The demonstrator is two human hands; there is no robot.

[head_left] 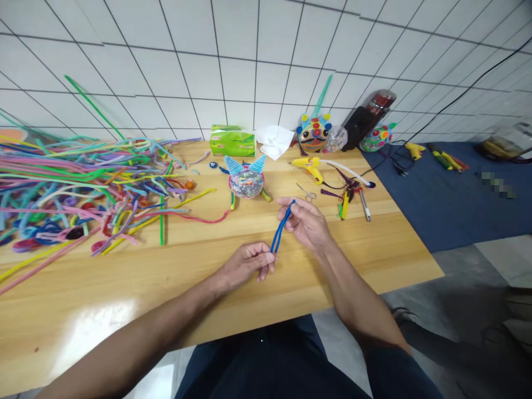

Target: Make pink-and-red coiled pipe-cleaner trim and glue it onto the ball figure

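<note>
Between my hands, above the wooden table, runs a blue pipe cleaner doubled into two strands. My left hand pinches its lower end. The upper end is held by the fingertips of my right hand. Beyond them sits a round craft figure with light blue pointed ears and green-yellow legs. Small scissors lie just past my right hand, and a yellow glue gun rests farther back.
Many coloured pipe cleaners pile up on the left. Along the tiled wall stand a green tissue pack, a decorated figure and a dark red bottle. A marker lies at right. A person's leg shows at lower right.
</note>
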